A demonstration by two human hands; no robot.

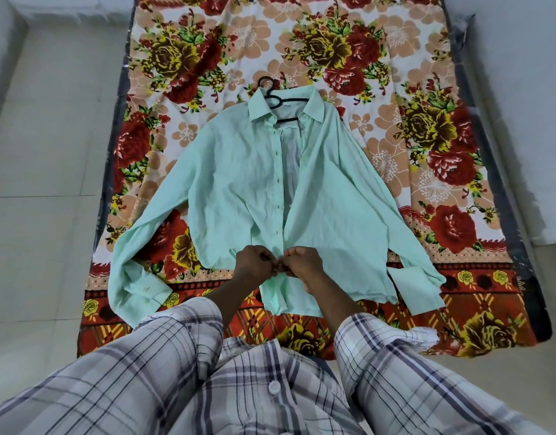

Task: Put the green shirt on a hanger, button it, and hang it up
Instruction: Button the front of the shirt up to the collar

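Note:
The green shirt [239, 183] lies face up on a floral bedsheet, collar away from me, sleeves spread to both sides. A black hanger [278, 103] sits inside the collar, its hook poking out past the neck. The front placket gapes open from the collar down to the lower part. My left hand [254, 262] and my right hand [301, 262] meet at the placket near the hem, each pinching an edge of the shirt front, fingers curled around a low button spot.
The floral bedsheet [427, 136] covers a mattress whose dark edges show at left and right. Pale floor tiles [44, 152] lie on both sides. My plaid sleeves [176, 340] fill the bottom of the view.

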